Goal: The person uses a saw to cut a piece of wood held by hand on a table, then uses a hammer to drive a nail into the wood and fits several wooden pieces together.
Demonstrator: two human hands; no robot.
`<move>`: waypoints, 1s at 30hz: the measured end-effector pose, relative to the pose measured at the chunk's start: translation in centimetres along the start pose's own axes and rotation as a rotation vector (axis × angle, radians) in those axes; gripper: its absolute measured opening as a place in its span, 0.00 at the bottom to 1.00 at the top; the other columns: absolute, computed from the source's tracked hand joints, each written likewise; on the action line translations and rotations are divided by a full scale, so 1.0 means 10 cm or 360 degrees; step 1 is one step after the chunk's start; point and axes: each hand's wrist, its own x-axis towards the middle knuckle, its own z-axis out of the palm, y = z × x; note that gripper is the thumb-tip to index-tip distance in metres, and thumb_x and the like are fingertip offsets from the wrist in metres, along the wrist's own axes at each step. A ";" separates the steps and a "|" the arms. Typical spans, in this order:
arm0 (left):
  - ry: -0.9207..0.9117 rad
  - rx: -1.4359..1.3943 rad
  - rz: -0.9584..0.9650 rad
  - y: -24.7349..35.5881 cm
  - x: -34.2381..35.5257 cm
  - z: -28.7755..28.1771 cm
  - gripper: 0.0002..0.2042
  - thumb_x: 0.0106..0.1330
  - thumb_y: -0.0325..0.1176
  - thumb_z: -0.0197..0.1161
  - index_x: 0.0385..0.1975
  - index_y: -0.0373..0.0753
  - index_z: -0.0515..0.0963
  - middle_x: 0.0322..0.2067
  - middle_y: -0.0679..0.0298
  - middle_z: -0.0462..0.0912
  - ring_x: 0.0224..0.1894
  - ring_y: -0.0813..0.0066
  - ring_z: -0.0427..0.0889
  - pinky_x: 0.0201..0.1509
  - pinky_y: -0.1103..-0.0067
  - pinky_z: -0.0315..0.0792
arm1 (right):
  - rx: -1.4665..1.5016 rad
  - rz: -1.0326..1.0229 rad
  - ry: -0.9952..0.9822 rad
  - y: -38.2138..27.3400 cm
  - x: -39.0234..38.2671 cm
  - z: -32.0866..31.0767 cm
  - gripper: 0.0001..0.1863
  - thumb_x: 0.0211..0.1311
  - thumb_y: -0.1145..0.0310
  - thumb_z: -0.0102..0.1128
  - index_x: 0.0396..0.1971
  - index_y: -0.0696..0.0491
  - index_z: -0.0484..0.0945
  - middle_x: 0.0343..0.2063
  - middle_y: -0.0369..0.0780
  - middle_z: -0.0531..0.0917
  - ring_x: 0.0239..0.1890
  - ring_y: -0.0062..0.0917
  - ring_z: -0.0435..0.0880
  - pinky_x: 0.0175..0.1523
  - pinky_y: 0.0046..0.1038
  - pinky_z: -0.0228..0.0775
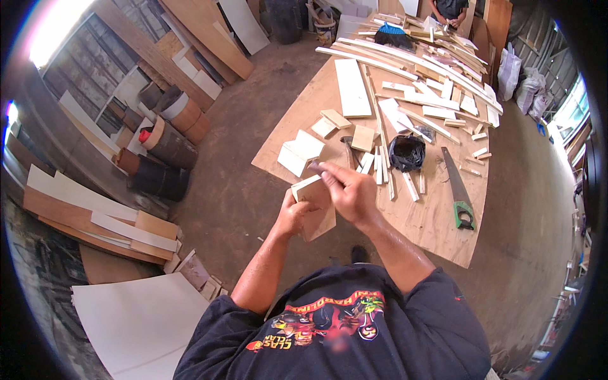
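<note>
My left hand [292,215] grips a small piece joined from wooden boards [321,221], its pale top edge turned up, in front of my body near the table's edge. My right hand [352,195] is closed just above and to the right, pinching a small dark brown strip [315,166] close to the upper edge of the wood. Whether the strip touches the wood I cannot tell. Just beyond my hands, a similar joined wooden piece [300,152] sits on the plywood tabletop [437,231], near a hammer [348,149] and a square wood block [363,138].
A handsaw with a green handle [464,215] lies at the table's right. A black plastic bag [407,153] stands among scattered wood strips [411,187]. Long strips [405,63] cover the far end, where another person [451,11] is. Drums [171,149] and boards [104,215] stand left.
</note>
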 end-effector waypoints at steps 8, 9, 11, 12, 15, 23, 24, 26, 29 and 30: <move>-0.0348 0.0554 0.0184 0.01 0.12 -0.14 0.18 0.49 0.22 0.60 0.43 0.32 0.78 0.36 0.66 0.83 0.40 0.76 0.79 0.47 0.75 0.75 | -0.0333 0.0171 -0.0443 -0.13 0.06 -0.12 0.11 0.68 0.63 0.60 0.44 0.39 0.89 0.29 0.40 0.88 0.29 0.34 0.88 0.33 0.31 0.77; -0.0280 0.0568 0.0294 0.05 0.10 -0.07 0.18 0.49 0.22 0.60 0.44 0.32 0.78 0.36 0.65 0.83 0.40 0.76 0.79 0.47 0.75 0.75 | -0.0314 0.0090 -0.0447 -0.17 0.04 -0.11 0.11 0.69 0.63 0.60 0.44 0.38 0.89 0.29 0.40 0.88 0.29 0.34 0.88 0.33 0.31 0.77; -0.0151 0.0586 0.0502 0.12 0.01 0.09 0.20 0.49 0.22 0.59 0.45 0.31 0.78 0.37 0.64 0.84 0.40 0.74 0.80 0.47 0.76 0.75 | -0.0281 -0.0058 -0.0457 -0.24 -0.03 -0.10 0.11 0.69 0.62 0.59 0.44 0.38 0.90 0.28 0.40 0.88 0.29 0.34 0.88 0.33 0.32 0.77; -0.0360 0.1071 0.0302 0.13 0.09 -0.14 0.24 0.50 0.24 0.59 0.52 0.31 0.77 0.43 0.57 0.85 0.46 0.72 0.81 0.50 0.75 0.75 | -0.0378 0.0220 -0.0524 -0.23 0.05 -0.15 0.11 0.68 0.61 0.60 0.44 0.38 0.90 0.28 0.40 0.88 0.30 0.35 0.88 0.33 0.32 0.77; -0.0441 0.1214 0.0958 0.12 0.12 -0.09 0.28 0.47 0.23 0.58 0.55 0.30 0.76 0.49 0.47 0.83 0.51 0.61 0.84 0.53 0.71 0.76 | -0.0364 0.0202 -0.0459 -0.03 0.01 -0.12 0.11 0.66 0.56 0.62 0.42 0.37 0.90 0.25 0.42 0.87 0.27 0.38 0.87 0.31 0.36 0.75; -0.0420 0.1364 0.0932 0.20 0.05 -0.04 0.32 0.43 0.18 0.54 0.57 0.32 0.76 0.55 0.43 0.80 0.58 0.41 0.79 0.60 0.64 0.76 | -0.0225 0.0091 -0.0501 -0.20 -0.09 -0.20 0.10 0.66 0.60 0.63 0.42 0.41 0.90 0.28 0.40 0.88 0.32 0.35 0.89 0.35 0.32 0.79; -0.0417 0.1402 0.0919 0.22 0.06 -0.05 0.33 0.43 0.18 0.55 0.58 0.32 0.76 0.56 0.43 0.80 0.58 0.41 0.79 0.61 0.64 0.76 | -0.0192 -0.0039 -0.0515 -0.24 -0.16 -0.17 0.10 0.66 0.60 0.63 0.42 0.41 0.90 0.28 0.40 0.88 0.31 0.35 0.89 0.34 0.33 0.79; -0.0407 0.1471 0.0896 0.30 0.07 -0.03 0.34 0.44 0.18 0.57 0.59 0.34 0.76 0.57 0.44 0.80 0.59 0.43 0.79 0.61 0.64 0.75 | -0.0387 0.0155 -0.0454 -0.16 -0.02 -0.24 0.10 0.66 0.57 0.63 0.41 0.38 0.90 0.25 0.41 0.87 0.29 0.36 0.88 0.33 0.36 0.78; -0.0384 0.1584 0.0837 0.34 0.08 0.01 0.35 0.46 0.20 0.62 0.62 0.35 0.75 0.58 0.45 0.80 0.60 0.44 0.79 0.62 0.63 0.75 | -0.0314 0.0161 -0.0566 -0.15 -0.05 -0.30 0.10 0.65 0.56 0.63 0.41 0.37 0.90 0.24 0.41 0.86 0.28 0.37 0.88 0.32 0.36 0.77; -0.0368 0.1600 0.0858 0.34 0.10 0.00 0.35 0.46 0.20 0.63 0.62 0.35 0.75 0.58 0.45 0.80 0.60 0.44 0.79 0.62 0.63 0.75 | -0.0220 0.0112 -0.0636 -0.16 -0.10 -0.30 0.10 0.65 0.56 0.63 0.41 0.37 0.90 0.24 0.41 0.86 0.28 0.37 0.87 0.32 0.36 0.77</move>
